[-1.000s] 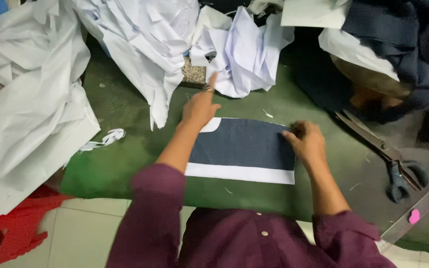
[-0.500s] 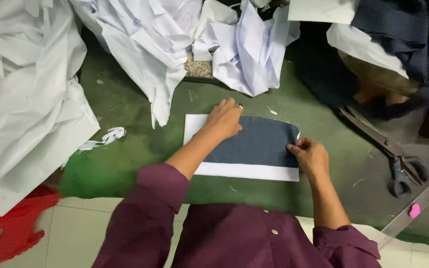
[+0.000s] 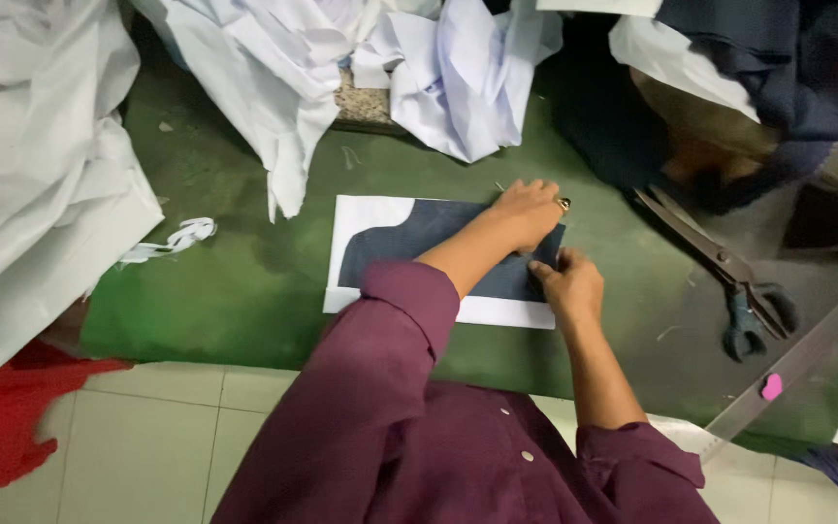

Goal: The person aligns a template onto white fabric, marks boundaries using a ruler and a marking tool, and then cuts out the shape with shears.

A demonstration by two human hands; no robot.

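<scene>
A dark navy fabric piece (image 3: 419, 233) with a curved left edge lies on a white rectangular sheet (image 3: 366, 209) on the green table (image 3: 235, 281). My left hand (image 3: 531, 209), wearing a ring, reaches across and presses on the fabric's upper right corner with bent fingers. Just below it, my right hand (image 3: 564, 284) pinches the fabric's right edge. My maroon left sleeve (image 3: 390, 340) hides the middle of the fabric's lower part.
Large dark scissors (image 3: 729, 277) lie right of the hands, beside a clear ruler (image 3: 797, 364) at the table's edge. White cloth heaps (image 3: 41, 165) fill the left and top. Dark garments (image 3: 788, 58) are piled top right. A red plastic object (image 3: 12, 417) stands on the floor.
My left hand has slid across the navy fabric from its upper left corner to its upper right corner. My right hand has stayed at the right edge.
</scene>
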